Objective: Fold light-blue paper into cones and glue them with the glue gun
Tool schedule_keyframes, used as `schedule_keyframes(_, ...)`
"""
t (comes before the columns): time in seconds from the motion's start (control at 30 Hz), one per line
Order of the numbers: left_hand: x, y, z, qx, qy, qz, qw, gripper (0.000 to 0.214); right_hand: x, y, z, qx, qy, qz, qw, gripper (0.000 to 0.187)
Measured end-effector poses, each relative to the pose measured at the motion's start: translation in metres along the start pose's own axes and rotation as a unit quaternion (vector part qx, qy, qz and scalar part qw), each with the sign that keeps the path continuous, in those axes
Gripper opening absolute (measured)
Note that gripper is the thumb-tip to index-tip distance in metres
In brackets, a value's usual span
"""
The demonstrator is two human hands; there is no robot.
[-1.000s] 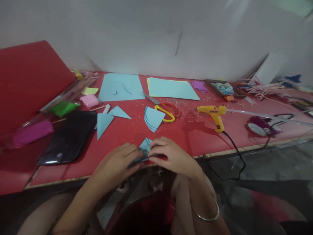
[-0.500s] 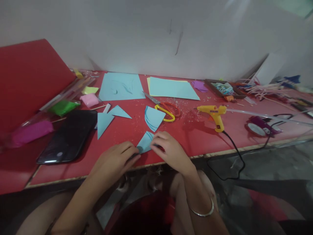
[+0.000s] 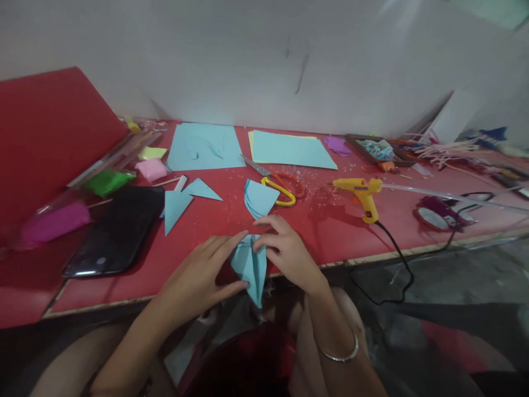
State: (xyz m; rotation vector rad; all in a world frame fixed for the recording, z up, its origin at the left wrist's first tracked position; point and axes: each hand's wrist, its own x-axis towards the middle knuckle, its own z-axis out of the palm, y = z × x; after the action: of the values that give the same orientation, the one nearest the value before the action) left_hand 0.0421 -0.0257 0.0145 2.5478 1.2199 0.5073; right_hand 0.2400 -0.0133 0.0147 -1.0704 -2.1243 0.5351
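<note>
A folded light-blue paper piece (image 3: 251,267) sits at the front edge of the red table (image 3: 330,226), its pointed tip hanging past the edge. My left hand (image 3: 202,275) holds its left side, fingers stretched along the top and thumb under it. My right hand (image 3: 285,251) pinches its upper right corner, fingers curled. A silver bangle (image 3: 339,355) is on my right wrist. Just beyond the hands lies another blue cut piece with drawn curved lines (image 3: 258,199).
Yellow-and-orange scissors (image 3: 281,187), a yellow glue gun (image 3: 362,193) with a black cord, blue paper sheets (image 3: 204,146), two blue triangles (image 3: 177,205), a black phone (image 3: 118,231), coloured clay packs (image 3: 108,182) and a red board (image 3: 45,138) lie around. Clutter fills the far right.
The paper piece was pressed flat between both hands; now it is opened out and turned so its point hangs over the table edge. My left fingers have spread.
</note>
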Motion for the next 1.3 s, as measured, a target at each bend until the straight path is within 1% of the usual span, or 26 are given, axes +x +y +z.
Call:
schedule_keyframes(0.07,0.000,-0.001,0.001,-0.029,0.001,-0.019,0.999,0.063,0.001,0.000,0.001,-0.022,0.013,0.008,1.000,0.030)
schedule_keyframes(0.1,0.000,-0.001,0.001,-0.041,0.005,-0.019,0.999,0.058,0.001,0.000,0.001,-0.033,0.017,0.013,0.999,0.030)
schedule_keyframes(0.2,0.000,-0.006,0.002,-0.048,0.023,0.007,0.999,0.027,0.002,-0.002,0.000,-0.054,0.047,0.026,0.997,0.033)
schedule_keyframes(0.23,-0.001,-0.008,0.002,-0.034,0.035,0.013,0.999,0.022,0.002,-0.004,-0.001,-0.053,0.063,0.026,0.996,0.033)
schedule_keyframes(0.3,-0.002,-0.013,0.003,0.007,0.055,0.014,0.998,0.023,0.002,-0.008,-0.004,-0.036,0.076,0.021,0.996,0.031)
schedule_keyframes(0.33,-0.002,-0.014,0.004,0.026,0.057,0.012,0.998,0.024,0.001,-0.010,-0.005,-0.024,0.062,0.017,0.998,0.027)
schedule_keyframes(0.4,-0.003,-0.015,0.004,0.048,0.047,0.012,0.998,0.026,0.000,-0.014,-0.007,-0.009,-0.003,0.010,1.000,0.020)
schedule_keyframes(0.47,-0.003,-0.013,0.003,0.049,0.042,0.014,0.998,0.025,-0.001,-0.016,-0.007,-0.024,-0.071,0.008,0.997,0.014)
schedule_keyframes(0.53,-0.003,-0.011,0.002,0.045,0.050,0.011,0.998,0.021,-0.002,-0.016,-0.006,-0.062,-0.094,0.020,0.993,0.012)
schedule_keyframes(0.63,-0.002,-0.007,0.001,0.050,0.041,0.010,0.998,0.020,-0.004,-0.015,-0.008,-0.108,-0.062,0.041,0.991,0.015)
schedule_keyframes(0.73,-0.001,-0.003,0.000,0.099,0.018,0.014,0.995,0.024,-0.004,-0.014,-0.012,-0.096,-0.014,0.032,0.995,0.012)
schedule_keyframes(0.77,0.000,-0.001,0.000,0.122,0.016,0.010,0.992,0.024,-0.004,-0.015,-0.013,-0.081,-0.008,0.024,0.996,0.012)
schedule_keyframes(0.8,0.000,0.001,0.000,0.144,0.018,0.003,0.989,0.023,-0.004,-0.014,-0.014,-0.062,-0.012,0.015,0.998,0.012)
schedule_keyframes(0.87,0.000,0.004,0.000,0.167,0.024,-0.010,0.986,0.021,-0.004,-0.013,-0.014,-0.033,-0.041,0.006,0.999,0.010)
schedule_keyframes(0.97,-0.001,0.000,0.000,0.134,0.024,-0.005,0.991,0.024,-0.003,-0.009,-0.012,-0.021,-0.075,0.024,0.997,0.008)
schedule_keyframes(1.03,-0.002,-0.007,0.000,0.091,0.025,0.010,0.995,0.027,-0.001,-0.006,-0.011,-0.015,-0.080,0.038,0.996,0.008)
schedule_keyframes(1.13,-0.004,-0.016,-0.001,0.051,0.044,0.015,0.998,0.024,0.000,-0.003,-0.011,0.000,-0.081,0.044,0.996,0.009)
schedule_keyframes(1.23,-0.003,-0.015,0.000,0.032,0.065,0.008,0.997,0.027,0.000,-0.002,-0.011,0.001,-0.076,0.046,0.996,0.009)
schedule_keyframes(1.3,-0.002,-0.011,0.000,0.021,0.066,-0.003,0.998,0.028,0.000,-0.002,-0.010,0.002,-0.066,0.048,0.997,0.010)
